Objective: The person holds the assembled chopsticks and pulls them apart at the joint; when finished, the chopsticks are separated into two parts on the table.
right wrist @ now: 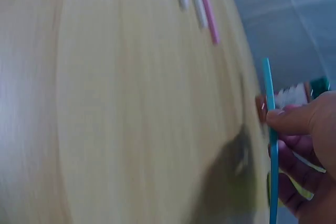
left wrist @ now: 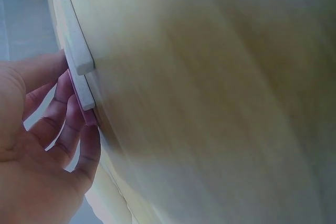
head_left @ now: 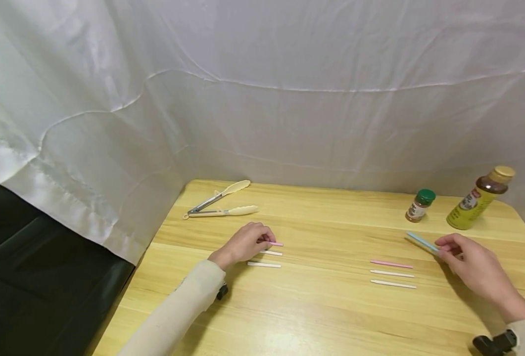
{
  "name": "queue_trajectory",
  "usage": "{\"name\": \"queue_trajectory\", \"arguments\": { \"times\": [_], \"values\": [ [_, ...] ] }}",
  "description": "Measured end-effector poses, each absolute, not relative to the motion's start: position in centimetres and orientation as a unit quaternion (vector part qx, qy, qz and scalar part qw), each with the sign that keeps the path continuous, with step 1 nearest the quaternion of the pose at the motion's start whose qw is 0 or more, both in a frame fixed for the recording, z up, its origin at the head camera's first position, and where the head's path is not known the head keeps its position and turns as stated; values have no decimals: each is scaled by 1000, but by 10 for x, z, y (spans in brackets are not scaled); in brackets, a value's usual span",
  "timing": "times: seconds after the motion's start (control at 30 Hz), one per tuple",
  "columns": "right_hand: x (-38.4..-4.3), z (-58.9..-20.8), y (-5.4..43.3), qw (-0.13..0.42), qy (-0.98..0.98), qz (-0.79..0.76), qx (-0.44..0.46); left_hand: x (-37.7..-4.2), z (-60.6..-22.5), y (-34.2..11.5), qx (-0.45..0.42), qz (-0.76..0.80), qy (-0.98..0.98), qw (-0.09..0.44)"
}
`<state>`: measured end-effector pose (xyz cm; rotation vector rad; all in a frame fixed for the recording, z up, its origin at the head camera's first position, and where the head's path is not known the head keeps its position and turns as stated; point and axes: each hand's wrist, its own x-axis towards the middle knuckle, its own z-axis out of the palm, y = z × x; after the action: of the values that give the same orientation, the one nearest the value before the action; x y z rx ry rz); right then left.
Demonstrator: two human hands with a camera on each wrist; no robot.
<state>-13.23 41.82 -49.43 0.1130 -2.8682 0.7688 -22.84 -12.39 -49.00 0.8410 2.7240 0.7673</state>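
Note:
My left hand [head_left: 246,242] is low over the table at left, fingertips around a short pink stick [head_left: 277,244]. Two white sticks lie just nearer, the front white stick [head_left: 264,265] fully visible and the other partly covered by the hand. In the left wrist view the fingers touch the pink stick [left wrist: 88,115] beside the white sticks [left wrist: 80,59]. At right, my right hand [head_left: 478,264] pinches a thin light-blue stick [head_left: 422,241] between thumb and fingers, raised above its shadow. Left of that hand lie a longer pink stick [head_left: 391,264] and two white sticks [head_left: 393,284], roughly parallel.
Metal tongs [head_left: 209,205] with cream tips lie spread at the back left. A green-capped spice jar [head_left: 417,210] and a yellow-labelled bottle [head_left: 473,205] stand at the back right, behind the right hand. A pale curtain [head_left: 311,133] borders the wooden table [head_left: 315,306].

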Motion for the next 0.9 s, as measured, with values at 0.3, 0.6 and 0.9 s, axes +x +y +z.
{"name": "queue_trajectory", "arguments": {
  "times": [0.3, 0.6, 0.9],
  "values": [
    [-129, -474, 363, 160, -948, 244, 128, -223, -485, -119, 297, 253, 918, 66],
    [-122, -458, 311, 180, -928, 249, 212, -209, -467, -94, 335, 281, 898, 46],
    [-118, -447, 266, 172, -900, 293, 272, -187, -443, -60, 398, 272, 875, 39]
  ]
}}
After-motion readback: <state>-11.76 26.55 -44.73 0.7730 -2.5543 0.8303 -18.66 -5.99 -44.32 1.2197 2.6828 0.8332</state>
